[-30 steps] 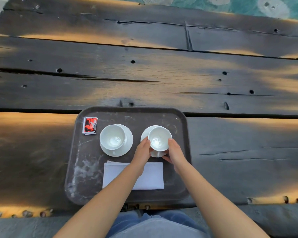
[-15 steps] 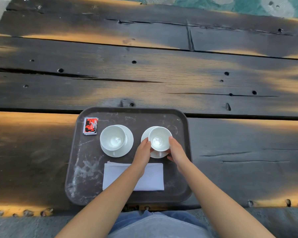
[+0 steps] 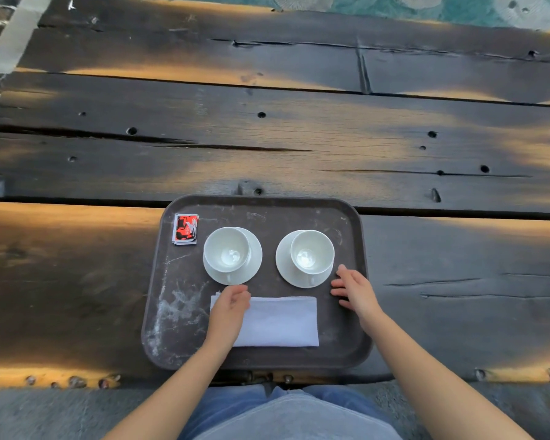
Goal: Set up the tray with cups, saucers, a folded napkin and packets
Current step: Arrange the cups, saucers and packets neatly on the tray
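tray (image 3: 346,350) on wooden surface (image 3: 267,147) looks complete: two cups (image 3: 227,250) on saucers (image 3: 251,271), napkin (image 3: 283,322) at near edge, packets (image 3: 185,229) far-left corner. nothing visibly left. vs earlier: both hands were around the right cup; now left hand (image 3: 227,309) and right hand (image 3: 353,289) are withdrawn, open, empty.

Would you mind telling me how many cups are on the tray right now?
2. The left cup sits on its saucer mid-tray; the right cup sits on its saucer beside it, nearer the right edge of the tray. Nothing appears to hide another.
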